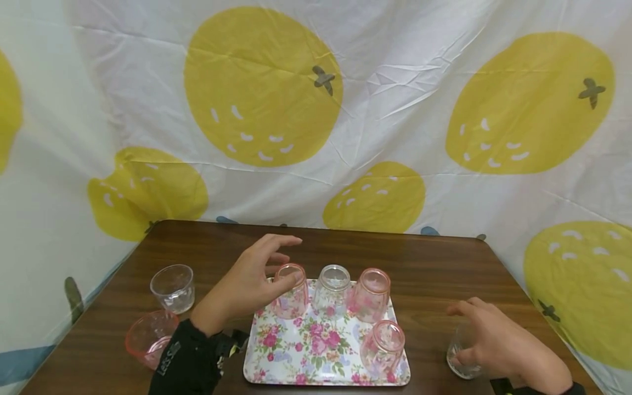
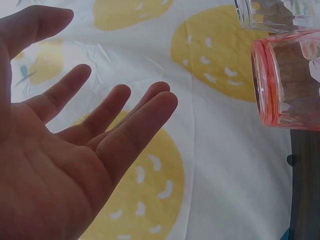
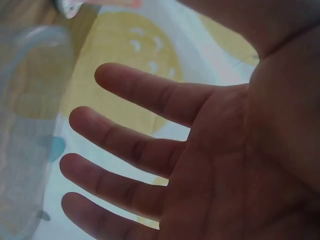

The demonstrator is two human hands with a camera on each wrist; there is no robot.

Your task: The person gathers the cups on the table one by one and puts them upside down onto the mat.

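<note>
My left hand (image 1: pixel 249 282) is over the left back of a floral tray (image 1: pixel 276 367), its fingers spread and holding nothing. The left wrist view shows a pink glass (image 2: pixel 292 80) apart from those fingers. On the tray several glasses stand upside down: this pink glass (image 1: pixel 288 302), a clear glass (image 1: pixel 333 296) beside it, another pink glass (image 1: pixel 370 296) and a pink glass (image 1: pixel 382 348) at the front right corner. To the right of the tray, my right hand (image 1: pixel 498 343) is beside a clear glass (image 1: pixel 459 356), which it partly hides. Its fingers are extended, with the glass (image 3: pixel 30 135) beyond their tips.
At the table's left stand a clear glass (image 1: pixel 173 291) and, just in front of it, a pink glass (image 1: pixel 150 340), both mouth up. The brown wooden table (image 1: pixel 424 274) ends at a lemon-print cloth (image 1: pixel 385 126) hanging behind it.
</note>
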